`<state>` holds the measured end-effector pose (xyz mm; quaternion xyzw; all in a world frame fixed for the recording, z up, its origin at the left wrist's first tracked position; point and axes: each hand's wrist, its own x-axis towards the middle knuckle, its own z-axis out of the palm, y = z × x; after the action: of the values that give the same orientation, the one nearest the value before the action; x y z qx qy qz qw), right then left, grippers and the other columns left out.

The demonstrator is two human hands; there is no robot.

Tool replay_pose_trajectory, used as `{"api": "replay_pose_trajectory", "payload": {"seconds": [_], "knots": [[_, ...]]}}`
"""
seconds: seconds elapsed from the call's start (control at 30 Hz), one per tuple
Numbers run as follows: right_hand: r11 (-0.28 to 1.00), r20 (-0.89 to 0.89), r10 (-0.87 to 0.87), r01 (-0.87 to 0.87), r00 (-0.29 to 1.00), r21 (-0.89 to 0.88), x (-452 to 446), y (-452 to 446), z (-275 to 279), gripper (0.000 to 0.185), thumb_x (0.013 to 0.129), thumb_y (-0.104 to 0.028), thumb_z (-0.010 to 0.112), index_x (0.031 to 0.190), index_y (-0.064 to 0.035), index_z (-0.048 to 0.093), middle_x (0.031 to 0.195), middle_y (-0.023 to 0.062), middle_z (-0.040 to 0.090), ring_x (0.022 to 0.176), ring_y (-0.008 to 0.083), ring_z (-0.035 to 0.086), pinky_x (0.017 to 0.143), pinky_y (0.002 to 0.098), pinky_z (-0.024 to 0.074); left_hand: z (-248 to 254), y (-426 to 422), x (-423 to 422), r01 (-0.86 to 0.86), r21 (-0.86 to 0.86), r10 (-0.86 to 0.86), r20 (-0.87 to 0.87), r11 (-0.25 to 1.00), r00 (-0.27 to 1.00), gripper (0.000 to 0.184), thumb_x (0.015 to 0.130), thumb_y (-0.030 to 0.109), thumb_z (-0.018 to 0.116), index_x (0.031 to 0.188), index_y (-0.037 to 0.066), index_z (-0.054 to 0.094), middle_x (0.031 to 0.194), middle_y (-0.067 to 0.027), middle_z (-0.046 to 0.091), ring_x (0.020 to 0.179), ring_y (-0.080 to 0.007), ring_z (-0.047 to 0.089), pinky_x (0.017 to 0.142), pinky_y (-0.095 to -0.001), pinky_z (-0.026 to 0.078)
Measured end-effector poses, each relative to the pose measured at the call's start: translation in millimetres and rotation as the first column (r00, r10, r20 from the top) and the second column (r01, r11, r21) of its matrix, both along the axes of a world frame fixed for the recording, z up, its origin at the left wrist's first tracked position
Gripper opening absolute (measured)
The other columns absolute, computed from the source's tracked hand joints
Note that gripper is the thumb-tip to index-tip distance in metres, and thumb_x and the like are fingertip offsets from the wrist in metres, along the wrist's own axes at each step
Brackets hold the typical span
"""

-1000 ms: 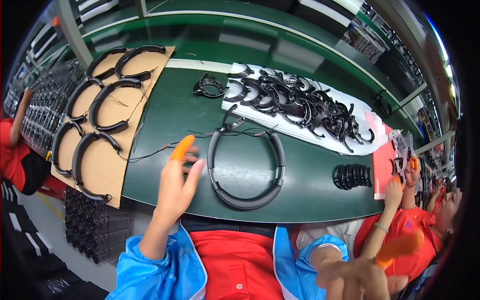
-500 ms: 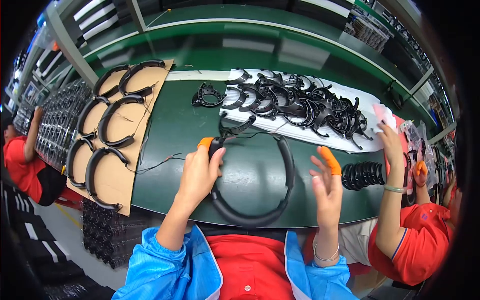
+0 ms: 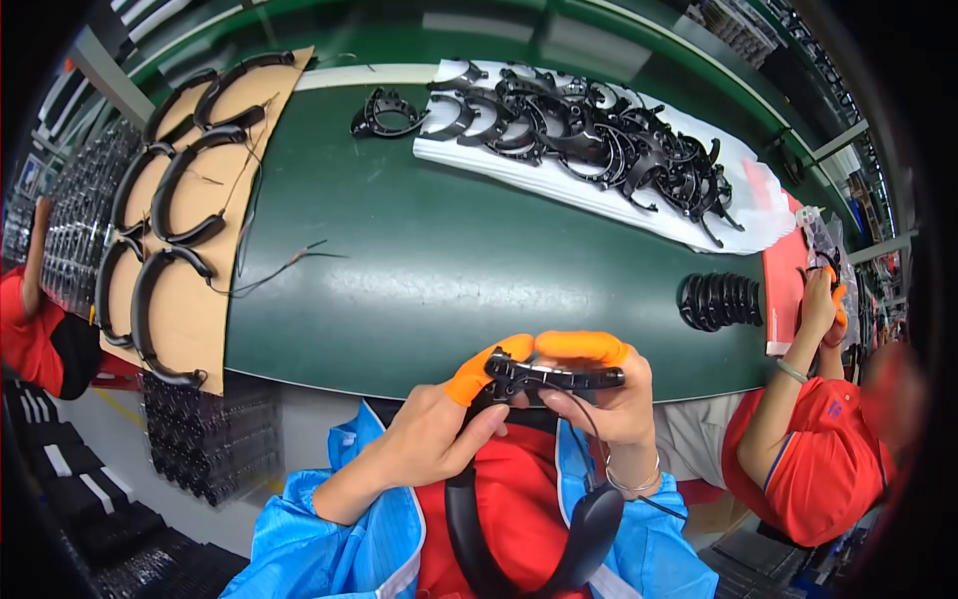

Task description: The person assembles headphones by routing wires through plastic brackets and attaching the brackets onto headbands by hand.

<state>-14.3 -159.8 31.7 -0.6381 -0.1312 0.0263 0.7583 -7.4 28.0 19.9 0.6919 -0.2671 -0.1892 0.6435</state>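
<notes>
Close to my body, I hold a black headphone headband (image 3: 596, 529) with its padded arc hanging down in front of my red shirt. My left hand (image 3: 424, 439) pinches its upper end, where a black curved bracket (image 3: 574, 378) is joined or held against it; the fingers hide the exact joint. My right hand (image 3: 621, 404) is closed on the bracket's other end, its orange-covered fingertip along the top edge. A thin dark wire runs down from there beside the headband. Orange finger cots cover fingers on both hands.
Several headbands (image 3: 160, 195) lie on a cardboard sheet (image 3: 235, 324) at left, loose wires trailing onto the green table (image 3: 449, 260). Black brackets (image 3: 589, 140) are heaped on white foam (image 3: 469, 160). Nested black parts (image 3: 720, 301) stand at right, near a co-worker's arm (image 3: 793, 359).
The headband has come off the table towards my body, and its bracket end is raised. My right hand, open before, has closed on the bracket. The co-worker's hand has moved back from the foam.
</notes>
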Motion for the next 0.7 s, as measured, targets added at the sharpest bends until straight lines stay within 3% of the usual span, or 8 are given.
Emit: {"api": "replay_pose_trajectory", "payload": {"seconds": [0.07,0.2,0.27,0.33,0.37,0.43,0.7], "knots": [[0.982,0.109,0.023,-0.002,0.994,-0.191,-0.1,-9.1,-1.0,0.032,0.062,0.006,0.062,0.093,0.0091,0.056,0.078,0.013,0.06,0.07,0.0155,0.058,0.064,0.0232,0.0455,-2.8,-4.3,0.4,-0.025,-0.068,0.024,-0.021,0.997,0.999,0.045,0.079,0.004,0.049,0.121,-0.001,0.035,0.087,-0.0089,0.059,0.067,-0.0164,0.059,0.068,-0.0279,0.045],[0.979,0.149,-0.06,0.087,0.987,-0.184,-2.5,-3.7,0.0,0.026,0.068,0.003,0.063,0.093,0.0021,0.059,0.084,0.01,0.061,0.076,0.0154,0.06,0.067,0.0243,0.0466,-11.5,-12.9,1.1,-0.145,-0.159,0.147,0.003,0.977,0.989,0.043,0.077,0.006,0.056,0.116,-0.002,0.041,0.083,-0.0089,0.06,0.073,-0.0148,0.06,0.069,-0.0251,0.045],[0.97,0.08,-0.112,0.127,0.99,-0.207,-3.1,1.3,4.2,0.024,0.062,0.007,0.059,0.086,0.0105,0.059,0.08,0.0159,0.06,0.071,0.0176,0.059,0.064,0.0236,0.046,-10.7,-18.6,-0.1,-0.218,-0.174,0.217,-0.027,0.96,0.976,0.04,0.077,0.005,0.055,0.115,-0.002,0.042,0.081,-0.0086,0.06,0.071,-0.0141,0.06,0.066,-0.0236,0.044],[0.969,0.102,-0.11,0.13,0.989,-0.212,-2.5,3.1,5.1,0.025,0.063,0.008,0.058,0.087,0.0103,0.058,0.081,0.0157,0.06,0.072,0.0179,0.059,0.064,0.024,0.0465,-5.6,-19.8,-0.1,-0.319,-0.127,0.322,0.002,0.939,0.947,0.031,0.077,0.002,0.053,0.107,-0.003,0.047,0.074,-0.0084,0.061,0.063,-0.0146,0.061,0.058,-0.0215,0.046],[0.968,0.124,-0.107,0.132,0.986,-0.215,-2.5,3.8,4.7,0.026,0.063,0.008,0.058,0.089,0.01,0.058,0.083,0.0154,0.059,0.073,0.0181,0.059,0.065,0.0244,0.047,-3.0,-18.6,1.7,-0.318,-0.125,0.321,0.0,0.94,0.947,0.031,0.077,0.002,0.053,0.107,-0.003,0.047,0.074,-0.0084,0.061,0.063,-0.0146,0.061,0.058,-0.0215,0.046],[0.965,0.102,-0.133,0.153,0.986,-0.212,-5.8,5.2,1.5,0.027,0.064,0.009,0.057,0.091,0.0094,0.057,0.085,0.015,0.059,0.074,0.0182,0.059,0.066,0.0251,0.0475,-0.1,-15.8,6.0,-0.243,-0.098,0.257,0.167,0.965,0.952,0.025,0.08,-0.002,0.044,0.104,-0.007,0.046,0.08,-0.0134,0.06,0.073,-0.019,0.062,0.067,-0.0284,0.051],[0.955,0.032,-0.2,0.202,0.979,-0.218,-13.5,8.8,-4.1,0.029,0.069,0.008,0.057,0.097,0.0064,0.054,0.089,0.015,0.057,0.081,0.0183,0.058,0.07,0.0253,0.0476,-4.0,-20.2,4.2,-0.336,-0.046,0.338,0.172,0.941,0.925,0.017,0.08,-0.001,0.044,0.093,-0.009,0.05,0.075,-0.0133,0.061,0.067,-0.0177,0.062,0.061,-0.0277,0.052]]}}
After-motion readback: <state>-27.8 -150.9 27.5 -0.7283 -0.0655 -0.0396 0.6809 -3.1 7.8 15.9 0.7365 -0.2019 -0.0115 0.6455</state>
